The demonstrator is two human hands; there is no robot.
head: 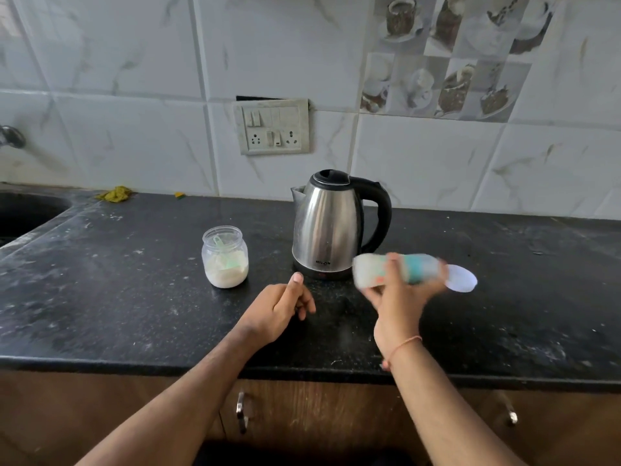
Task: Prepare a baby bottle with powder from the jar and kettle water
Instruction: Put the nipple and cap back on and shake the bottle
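Small dark brand print low on steel kettle [327,227] body, just beyond left hand [282,306] and left of right hand [398,290]: looks like "MILTON", middle letters uncertain. Printing on blurred bottle [396,269] gripped in right hand unreadable. No other legible text.

- Baby bottle [396,269]: lying nearly sideways in the air, blurred; whitish body with teal and pink print, teal collar, clear domed cap toward the right; just in front of the kettle's base.
- Jar [225,257]: small clear glass, no lid on, upright on the bench left of the kettle; pale powder in the lower part, a light green scoop [223,252] standing in it.
- Kettle [331,227]: steel body, black lid shut, black handle to the right, spout to the left, upright on its black base.
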